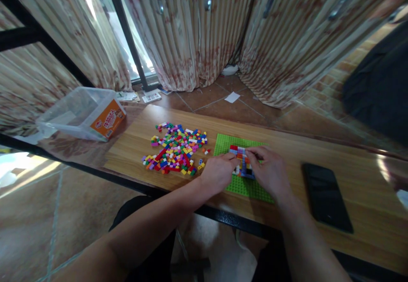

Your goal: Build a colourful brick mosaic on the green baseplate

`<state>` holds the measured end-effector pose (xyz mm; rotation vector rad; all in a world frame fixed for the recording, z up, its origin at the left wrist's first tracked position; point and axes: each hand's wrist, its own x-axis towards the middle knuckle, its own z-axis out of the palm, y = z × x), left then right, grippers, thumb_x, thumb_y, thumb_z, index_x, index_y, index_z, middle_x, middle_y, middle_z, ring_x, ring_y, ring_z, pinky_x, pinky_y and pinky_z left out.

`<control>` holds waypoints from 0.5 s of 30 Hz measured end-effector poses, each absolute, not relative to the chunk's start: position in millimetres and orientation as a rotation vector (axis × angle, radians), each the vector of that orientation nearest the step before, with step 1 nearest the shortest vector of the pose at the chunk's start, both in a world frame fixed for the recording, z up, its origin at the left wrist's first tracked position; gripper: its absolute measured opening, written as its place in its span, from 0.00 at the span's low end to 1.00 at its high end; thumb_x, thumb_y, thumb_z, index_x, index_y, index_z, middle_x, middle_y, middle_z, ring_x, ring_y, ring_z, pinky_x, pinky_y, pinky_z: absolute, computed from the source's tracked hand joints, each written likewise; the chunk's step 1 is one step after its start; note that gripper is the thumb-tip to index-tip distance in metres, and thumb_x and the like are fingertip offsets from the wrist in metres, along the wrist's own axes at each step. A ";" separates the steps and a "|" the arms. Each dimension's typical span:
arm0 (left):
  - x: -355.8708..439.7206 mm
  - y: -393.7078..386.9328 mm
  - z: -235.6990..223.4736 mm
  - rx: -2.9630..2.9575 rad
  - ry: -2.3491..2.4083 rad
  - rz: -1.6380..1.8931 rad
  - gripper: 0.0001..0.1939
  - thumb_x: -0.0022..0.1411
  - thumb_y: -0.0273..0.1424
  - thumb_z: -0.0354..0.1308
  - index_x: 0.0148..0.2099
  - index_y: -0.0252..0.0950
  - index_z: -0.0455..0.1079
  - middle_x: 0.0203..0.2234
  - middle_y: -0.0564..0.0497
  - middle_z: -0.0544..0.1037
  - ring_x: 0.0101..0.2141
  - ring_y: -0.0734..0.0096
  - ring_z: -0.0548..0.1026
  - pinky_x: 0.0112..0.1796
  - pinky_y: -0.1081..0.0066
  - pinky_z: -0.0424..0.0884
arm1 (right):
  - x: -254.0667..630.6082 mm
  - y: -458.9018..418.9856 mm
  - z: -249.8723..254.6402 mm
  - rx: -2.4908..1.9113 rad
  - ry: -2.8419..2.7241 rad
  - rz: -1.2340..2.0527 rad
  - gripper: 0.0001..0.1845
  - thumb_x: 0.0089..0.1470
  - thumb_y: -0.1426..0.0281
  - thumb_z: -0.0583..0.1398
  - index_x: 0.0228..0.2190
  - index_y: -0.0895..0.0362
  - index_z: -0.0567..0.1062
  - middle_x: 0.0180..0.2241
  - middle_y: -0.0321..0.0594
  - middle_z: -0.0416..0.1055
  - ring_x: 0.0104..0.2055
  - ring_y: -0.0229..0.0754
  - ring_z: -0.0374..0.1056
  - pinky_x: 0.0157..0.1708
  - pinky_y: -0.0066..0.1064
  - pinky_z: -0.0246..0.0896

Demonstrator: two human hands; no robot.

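Observation:
A small structure of coloured building bricks (243, 159) stands on a green studded baseplate (245, 190). Its top edge shows red and white bricks, with orange, blue and purple ones below. My left hand (218, 171) is closed against the left side of the structure, its fingertips on the bricks. From the right, my right hand (269, 167) reaches over, thumb and fingers pinched together at the structure's upper right edge. Whatever sits between those fingertips is too small to make out. Part of the structure is hidden behind both hands.
Left of the baseplate, many loose bricks (178, 148) lie spread on the wooden table (127, 150). A clear plastic box (79, 114) with an orange label stands at the far left. Right of my right hand lies a black phone (327, 197). Curtains (204, 40) hang beyond the table.

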<state>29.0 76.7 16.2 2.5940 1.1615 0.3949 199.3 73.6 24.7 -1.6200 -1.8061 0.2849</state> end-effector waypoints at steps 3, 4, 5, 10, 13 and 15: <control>25.2 75.5 16.5 2.526 1.155 0.471 0.16 0.63 0.22 0.47 0.49 0.37 0.70 0.43 0.48 0.76 0.41 0.66 0.75 0.41 0.69 0.73 | 200.2 72.9 25.6 -1.618 -1.823 0.274 0.11 0.56 0.66 0.55 0.32 0.56 0.77 0.32 0.41 0.74 0.33 0.42 0.70 0.36 0.34 0.64; 23.6 75.7 17.9 2.506 1.169 0.493 0.16 0.63 0.23 0.47 0.50 0.37 0.70 0.43 0.48 0.76 0.41 0.66 0.75 0.41 0.69 0.73 | 200.5 72.5 26.2 -1.619 -1.829 0.265 0.11 0.56 0.66 0.55 0.32 0.56 0.77 0.32 0.41 0.74 0.33 0.42 0.70 0.36 0.34 0.64; 21.8 76.6 19.8 2.487 1.185 0.512 0.17 0.63 0.23 0.46 0.51 0.37 0.69 0.43 0.48 0.76 0.40 0.66 0.76 0.41 0.69 0.73 | 200.9 72.0 26.7 -1.622 -1.832 0.254 0.11 0.56 0.66 0.55 0.32 0.56 0.77 0.32 0.41 0.74 0.33 0.42 0.70 0.36 0.34 0.64; 7.0 92.1 30.6 2.369 1.313 0.611 0.16 0.65 0.24 0.46 0.48 0.38 0.72 0.39 0.49 0.78 0.38 0.68 0.76 0.40 0.69 0.73 | 202.5 70.6 27.6 -1.625 -1.838 0.226 0.11 0.57 0.65 0.55 0.31 0.54 0.76 0.31 0.40 0.74 0.33 0.42 0.70 0.35 0.34 0.64; -2.8 103.0 33.0 2.325 1.387 0.688 0.15 0.65 0.24 0.47 0.45 0.37 0.74 0.37 0.49 0.78 0.39 0.69 0.76 0.42 0.69 0.72 | 202.6 71.1 26.8 -1.633 -1.832 0.219 0.11 0.57 0.64 0.55 0.31 0.54 0.76 0.31 0.40 0.74 0.32 0.42 0.70 0.34 0.35 0.64; -7.2 107.2 33.5 2.319 1.405 0.719 0.14 0.64 0.25 0.47 0.43 0.37 0.74 0.37 0.49 0.79 0.39 0.68 0.76 0.42 0.69 0.72 | 202.2 71.6 26.5 -1.627 -1.835 0.225 0.12 0.57 0.64 0.55 0.31 0.54 0.76 0.31 0.40 0.74 0.33 0.43 0.70 0.35 0.35 0.64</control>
